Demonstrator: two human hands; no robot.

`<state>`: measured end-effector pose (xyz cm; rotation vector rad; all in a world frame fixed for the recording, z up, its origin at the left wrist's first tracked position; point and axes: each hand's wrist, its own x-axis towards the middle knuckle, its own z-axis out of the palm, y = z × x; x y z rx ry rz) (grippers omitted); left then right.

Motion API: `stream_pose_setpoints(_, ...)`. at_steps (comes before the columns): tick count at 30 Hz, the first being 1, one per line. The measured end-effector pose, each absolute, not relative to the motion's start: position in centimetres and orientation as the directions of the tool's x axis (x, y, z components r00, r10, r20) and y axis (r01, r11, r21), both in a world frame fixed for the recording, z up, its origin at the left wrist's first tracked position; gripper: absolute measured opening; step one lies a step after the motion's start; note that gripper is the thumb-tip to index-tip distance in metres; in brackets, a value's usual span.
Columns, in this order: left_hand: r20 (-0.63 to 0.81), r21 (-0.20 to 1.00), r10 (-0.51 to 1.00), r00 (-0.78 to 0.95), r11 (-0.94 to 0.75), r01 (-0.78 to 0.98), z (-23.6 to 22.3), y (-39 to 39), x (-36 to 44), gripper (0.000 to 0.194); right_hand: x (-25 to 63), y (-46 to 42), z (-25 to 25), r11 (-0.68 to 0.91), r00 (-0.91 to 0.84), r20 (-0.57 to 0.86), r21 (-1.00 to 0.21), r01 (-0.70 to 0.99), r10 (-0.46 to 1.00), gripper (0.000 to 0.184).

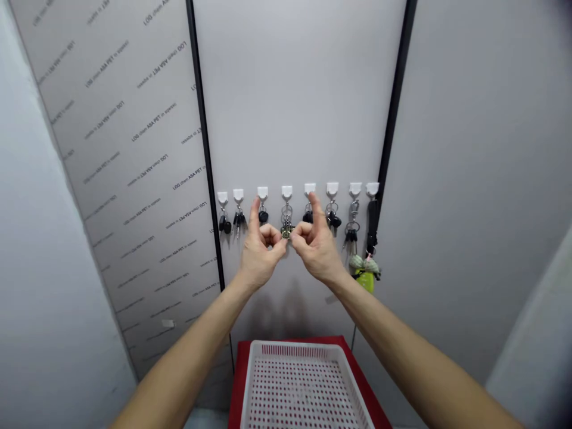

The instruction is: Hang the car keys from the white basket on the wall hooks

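A row of several white wall hooks [332, 189] runs across the grey wall, each with keys or a key ring hanging from it. My left hand [259, 250] and my right hand [316, 243] meet at the key ring [286, 225] under the fourth hook [286, 191]. Both hands pinch this bunch between thumb and curled fingers, each with its forefinger pointing up. The keys themselves are mostly hidden behind my fingertips. The ring still hangs from its hook.
A white perforated plastic tray [268, 381] rests on a red surface [240, 381] below the hooks. A black strap [372, 226] and a green-yellow tag [365, 279] hang at the right end. Black vertical strips [205, 149] divide the wall panels.
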<state>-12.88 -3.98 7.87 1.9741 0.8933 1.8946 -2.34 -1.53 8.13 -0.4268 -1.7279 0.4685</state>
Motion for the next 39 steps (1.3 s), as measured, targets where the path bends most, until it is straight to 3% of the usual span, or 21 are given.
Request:
stream_pose_setpoints(4, 0.831, 0.511, 0.537, -0.143, -0.637, 0.577, 6.8, -1.7, -15.9, 0.059, -3.6, -0.2, 7.7, 0.827, -0.236, 0.792, -0.544, 0.144, 0.563, 0.049)
stream_pose_setpoints(7, 0.859, 0.437, 0.428, -0.281, -0.328, 0.837, 6.4, 0.5, -19.0, 0.048, -5.1, 1.5, 7.9, 0.77, -0.221, 0.746, -0.554, 0.317, 0.628, 0.033)
stream_pose_setpoints(10, 0.841, 0.427, 0.394, -0.37, -0.066, 0.902, 6.1, 2.2, -20.7, 0.048, -7.3, 3.5, 8.5, 0.674, -0.129, 0.72, -0.551, 0.492, 0.682, 0.038)
stream_pose_setpoints(13, 0.816, 0.437, 0.408, -0.409, 0.025, 0.899, 5.9, 3.1, -21.0, 0.042, -9.4, 5.2, 8.9, 0.576, -0.061, 0.689, -0.55, 0.604, 0.722, 0.038)
stream_pose_setpoints(18, 0.743, 0.433, 0.561, -0.365, 0.013, 0.901, 7.0, 3.2, -21.9, 0.023, -10.2, 6.6, 8.8, 0.566, -0.034, 0.677, -0.585, 0.581, 0.735, 0.022)
stream_pose_setpoints(24, 0.774, 0.154, 0.623, -0.118, -0.005, 0.988, 12.9, 1.8, -25.1, 0.03, -8.8, 6.7, 12.1, 0.686, -0.016, 0.787, -0.527, 0.501, 0.616, 0.026)
stream_pose_setpoints(30, 0.795, -0.071, 0.605, 0.042, 0.024, 0.997, 16.8, 0.4, -23.2, 0.033, -10.0, 5.1, 14.3, 0.805, -0.358, 0.76, -0.349, 0.48, 0.543, 0.017)
stream_pose_setpoints(32, 0.76, -0.1, 0.641, 0.107, -0.048, 0.994, 15.0, -0.4, -21.8, 0.032, -9.3, 4.1, 12.5, 0.823, -0.458, 0.705, -0.334, 0.459, 0.542, 0.017)
stream_pose_setpoints(35, 0.6, -0.083, 0.769, 0.219, -0.213, 0.974, 8.7, -1.8, -19.9, 0.029, -6.7, 2.5, 7.0, 0.781, -0.575, 0.529, -0.422, 0.46, 0.624, 0.018)
stream_pose_setpoints(39, 0.333, 0.114, 0.9, 0.282, -0.335, 0.935, -2.7, -3.8, -17.5, 0.028, -1.9, 0.1, -3.0, 0.65, -0.679, 0.19, -0.549, 0.524, 0.709, 0.021)
